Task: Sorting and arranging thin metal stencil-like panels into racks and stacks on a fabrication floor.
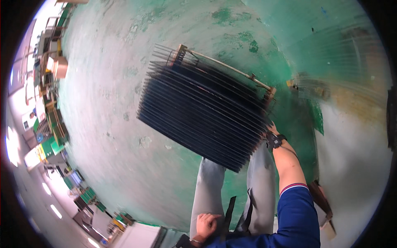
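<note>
Touching dark rack (202, 111) mid-frame with right hand (271, 129), too hidden to judge grip; curling empty left hand (207, 224) mostly closed below; facing floor (107, 103), furniture (57, 120) far left.

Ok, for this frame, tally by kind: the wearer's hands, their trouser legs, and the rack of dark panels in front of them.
Hands: 2 (left hand, right hand)
Grey trouser legs: 2
Rack of dark panels: 1
Total: 5

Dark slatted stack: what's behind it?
Beyond the stack: pale metal bar, mottled floor. Grey trousers pass out of sight at its near edge; anything directly beneath is covered.
</note>
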Demonstrator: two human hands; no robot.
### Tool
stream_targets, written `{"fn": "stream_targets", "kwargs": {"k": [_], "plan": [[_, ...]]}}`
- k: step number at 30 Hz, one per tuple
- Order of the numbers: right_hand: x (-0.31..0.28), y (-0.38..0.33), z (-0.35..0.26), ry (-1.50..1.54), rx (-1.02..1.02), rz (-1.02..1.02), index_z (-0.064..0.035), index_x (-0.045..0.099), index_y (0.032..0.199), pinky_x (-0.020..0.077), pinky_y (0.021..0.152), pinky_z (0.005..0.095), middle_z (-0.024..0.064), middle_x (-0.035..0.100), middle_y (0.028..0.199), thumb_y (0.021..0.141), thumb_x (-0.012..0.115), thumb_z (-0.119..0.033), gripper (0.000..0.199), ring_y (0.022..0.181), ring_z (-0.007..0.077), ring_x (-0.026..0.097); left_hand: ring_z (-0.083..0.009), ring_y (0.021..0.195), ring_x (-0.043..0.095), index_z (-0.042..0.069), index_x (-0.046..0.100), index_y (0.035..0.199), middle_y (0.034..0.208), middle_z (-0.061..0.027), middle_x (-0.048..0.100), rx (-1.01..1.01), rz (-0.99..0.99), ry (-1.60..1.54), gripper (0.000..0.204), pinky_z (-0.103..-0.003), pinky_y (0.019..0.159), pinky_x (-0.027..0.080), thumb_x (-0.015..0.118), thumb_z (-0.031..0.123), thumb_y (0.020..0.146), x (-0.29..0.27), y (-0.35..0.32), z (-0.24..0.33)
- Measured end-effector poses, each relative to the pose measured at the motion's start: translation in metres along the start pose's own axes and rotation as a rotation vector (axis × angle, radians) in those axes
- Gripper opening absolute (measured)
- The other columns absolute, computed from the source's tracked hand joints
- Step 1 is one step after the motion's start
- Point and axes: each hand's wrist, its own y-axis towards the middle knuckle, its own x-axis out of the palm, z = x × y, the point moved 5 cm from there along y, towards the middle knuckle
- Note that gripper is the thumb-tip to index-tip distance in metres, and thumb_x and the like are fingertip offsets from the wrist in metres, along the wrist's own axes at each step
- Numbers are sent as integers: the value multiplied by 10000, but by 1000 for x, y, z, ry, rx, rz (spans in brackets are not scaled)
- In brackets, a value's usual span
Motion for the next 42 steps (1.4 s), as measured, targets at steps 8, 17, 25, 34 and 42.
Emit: {"fn": "stream_targets", "kwargs": {"k": [8, 17, 25, 34, 42], "plan": [[65, -48, -52, -993, -143, 44, -28, 468, 1215, 354, 974, 394, 174, 439, 1265, 719, 503, 20, 500, 1160, 334, 423, -167, 684, 559, 169, 639, 835, 737, 18, 610, 32, -74, 171, 220, -317, 697, 370, 542, 63, 669, -75, -3, -33], [23, -69, 25, 55, 76, 609, 0, 514, 1088, 425, 857, 362, 200, 575, 1036, 895, 467, -214, 292, 1023, 304, 552, -232, 783, 557, 120, 636, 845, 790, -42, 606, 134, -143, 189, 201, -382, 773, 377, 515, 43, 703, -28, -12, -22], [61, -25, -25, 578, 231, 297, -40, 445, 720, 397, 483, 290, 33, 460, 615, 915, 453, -261, 295, 536, 124, 471, -275, 857, 552, 126, 586, 971, 927, -94, 612, -10, -117, 367, 239, -440, 827, 368, 530, 78, 744, 73, -62, 12], [51, -44, 14, 989, 154, 224, -48, 501, 779, 433, 515, 297, 22, 450, 612, 902, 460, -248, 238, 528, 133, 455, -197, 784, 561, 153, 646, 869, 750, -18, 592, -16, -84, 374, 231, -334, 812, 386, 519, 74, 693, 147, -63, 30], [-12, -152, 52, 906, 222, 395, -94, 485, 740, 381, 480, 269, 0, 431, 608, 900, 468, -271, 239, 504, 120, 437, -203, 829, 571, 154, 644, 865, 796, -22, 617, 19, -180, 455, 213, -344, 849, 379, 499, 96, 721, 130, -77, 31]]}}
